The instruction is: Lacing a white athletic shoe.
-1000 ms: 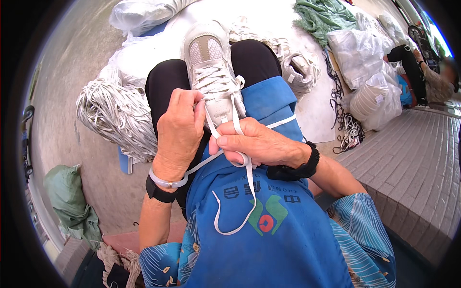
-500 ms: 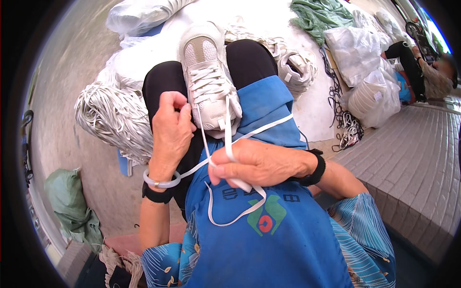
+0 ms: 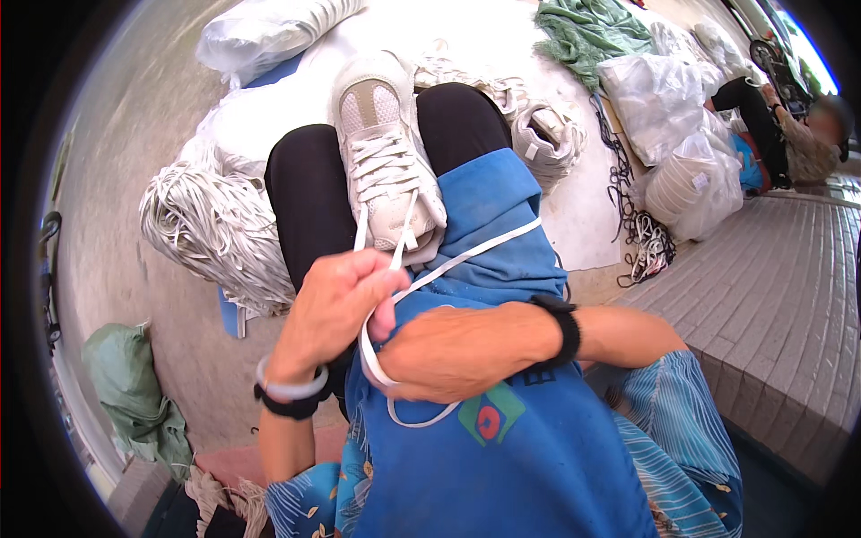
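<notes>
A pale beige sneaker (image 3: 397,211) rests between my knees, toe pointing away, its front criss-crossed with white lacing. Two ends of the shoelace (image 3: 361,226) run from the shoe toward me. My left hand (image 3: 341,309) is closed just below the shoe, fingers pinched at the lace. Close against it, my right hand (image 3: 466,350) is curled, palm hidden, with the lace looped round its fingers. A loose curve of lace hangs below it on the blue apron (image 3: 511,475). A thin white strand (image 3: 490,243) crosses the apron by my right knee.
A big bundle of white laces (image 3: 211,224) lies left of my knees. More sneakers (image 3: 547,143) sit on white sheeting at right. Beyond are plastic bags (image 3: 655,99), dark cords (image 3: 650,247) and green netting (image 3: 592,36). Another person (image 3: 807,143) sits at far right.
My left hand has come down from the shoe's side to the laces near my right hand. My right hand has turned and moved slightly lower, drawing the lace round its fingers.
</notes>
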`<state>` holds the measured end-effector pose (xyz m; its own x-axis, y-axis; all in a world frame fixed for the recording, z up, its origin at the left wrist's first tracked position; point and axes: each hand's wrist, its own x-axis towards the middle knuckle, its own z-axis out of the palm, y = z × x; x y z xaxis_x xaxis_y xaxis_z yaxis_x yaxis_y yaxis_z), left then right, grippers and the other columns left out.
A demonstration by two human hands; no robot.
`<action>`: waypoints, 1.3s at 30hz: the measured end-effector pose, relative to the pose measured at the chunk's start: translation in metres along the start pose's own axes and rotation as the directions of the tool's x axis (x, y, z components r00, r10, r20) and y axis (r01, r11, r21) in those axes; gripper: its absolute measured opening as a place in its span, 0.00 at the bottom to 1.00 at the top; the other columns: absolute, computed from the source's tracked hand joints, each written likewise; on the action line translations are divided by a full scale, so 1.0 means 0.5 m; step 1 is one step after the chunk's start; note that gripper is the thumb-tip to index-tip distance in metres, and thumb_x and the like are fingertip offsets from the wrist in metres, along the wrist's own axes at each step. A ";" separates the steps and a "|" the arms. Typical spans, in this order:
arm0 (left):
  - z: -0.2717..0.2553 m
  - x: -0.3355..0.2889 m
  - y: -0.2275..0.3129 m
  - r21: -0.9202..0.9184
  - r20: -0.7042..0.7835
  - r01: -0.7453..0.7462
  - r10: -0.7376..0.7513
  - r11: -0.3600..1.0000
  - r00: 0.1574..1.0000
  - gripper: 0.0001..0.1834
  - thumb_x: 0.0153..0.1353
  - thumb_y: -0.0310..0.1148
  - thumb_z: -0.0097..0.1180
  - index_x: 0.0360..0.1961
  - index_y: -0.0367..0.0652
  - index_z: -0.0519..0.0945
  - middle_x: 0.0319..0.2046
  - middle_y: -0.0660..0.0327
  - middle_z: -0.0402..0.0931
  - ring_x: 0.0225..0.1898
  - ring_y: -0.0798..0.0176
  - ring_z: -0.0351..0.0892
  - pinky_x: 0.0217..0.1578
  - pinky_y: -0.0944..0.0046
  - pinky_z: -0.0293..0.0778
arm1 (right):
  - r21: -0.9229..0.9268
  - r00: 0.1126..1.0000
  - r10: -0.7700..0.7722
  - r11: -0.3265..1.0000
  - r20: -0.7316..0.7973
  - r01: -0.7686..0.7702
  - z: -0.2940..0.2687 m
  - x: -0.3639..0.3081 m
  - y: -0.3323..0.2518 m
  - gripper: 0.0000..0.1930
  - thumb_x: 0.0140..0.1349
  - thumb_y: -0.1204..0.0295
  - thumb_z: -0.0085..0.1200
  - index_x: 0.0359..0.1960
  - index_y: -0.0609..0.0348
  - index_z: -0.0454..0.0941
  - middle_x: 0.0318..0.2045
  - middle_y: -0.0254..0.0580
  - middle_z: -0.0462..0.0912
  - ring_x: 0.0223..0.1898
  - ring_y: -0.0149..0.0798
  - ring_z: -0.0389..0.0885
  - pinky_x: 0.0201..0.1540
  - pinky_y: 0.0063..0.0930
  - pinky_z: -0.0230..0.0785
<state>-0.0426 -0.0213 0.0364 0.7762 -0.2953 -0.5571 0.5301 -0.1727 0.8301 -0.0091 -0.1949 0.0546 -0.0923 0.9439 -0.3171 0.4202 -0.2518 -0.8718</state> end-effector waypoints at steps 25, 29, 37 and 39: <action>0.031 -0.053 0.067 0.028 0.453 -0.178 0.146 0.984 0.879 0.11 0.66 0.32 0.51 0.28 0.39 0.80 0.26 0.63 0.77 0.29 0.69 0.77 0.31 0.68 0.71 | 0.911 0.879 0.296 -0.061 -0.374 0.408 -0.008 -0.019 0.108 0.15 0.70 0.63 0.48 0.49 0.62 0.73 0.17 0.22 0.60 0.15 0.21 0.56 0.22 0.19 0.59; -0.073 -0.125 -0.047 -0.296 -0.204 -0.393 0.344 0.871 0.916 0.13 0.62 0.36 0.54 0.30 0.35 0.80 0.45 0.48 0.76 0.45 0.53 0.76 0.49 0.56 0.71 | 0.874 0.685 0.543 0.277 -0.486 0.400 -0.040 -0.089 0.134 0.10 0.67 0.65 0.51 0.35 0.60 0.76 0.14 0.19 0.59 0.13 0.16 0.52 0.14 0.14 0.45; -0.373 -0.310 -0.258 -0.486 -0.804 -0.838 0.248 0.249 0.540 0.13 0.66 0.28 0.46 0.22 0.40 0.70 0.56 0.42 0.68 0.65 0.39 0.59 0.68 0.37 0.48 | 0.843 0.527 0.664 0.351 -0.531 0.409 -0.084 -0.179 0.227 0.09 0.66 0.67 0.54 0.31 0.60 0.76 0.13 0.18 0.58 0.12 0.16 0.51 0.13 0.15 0.44; -0.404 -0.360 -0.253 -0.438 -0.828 -0.897 0.366 0.050 0.425 0.04 0.61 0.23 0.50 0.31 0.33 0.74 0.52 0.47 0.71 0.64 0.41 0.60 0.67 0.40 0.52 | 0.815 0.525 0.652 0.273 -0.548 0.511 -0.094 -0.195 0.252 0.09 0.66 0.68 0.53 0.32 0.60 0.76 0.12 0.19 0.57 0.12 0.17 0.51 0.13 0.15 0.44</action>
<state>-0.1807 0.2434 0.0270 0.8063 0.5895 0.0481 -0.5203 0.6683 0.5317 0.0953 -0.3087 -0.0066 0.7198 0.4481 -0.5301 -0.6680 0.2397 -0.7045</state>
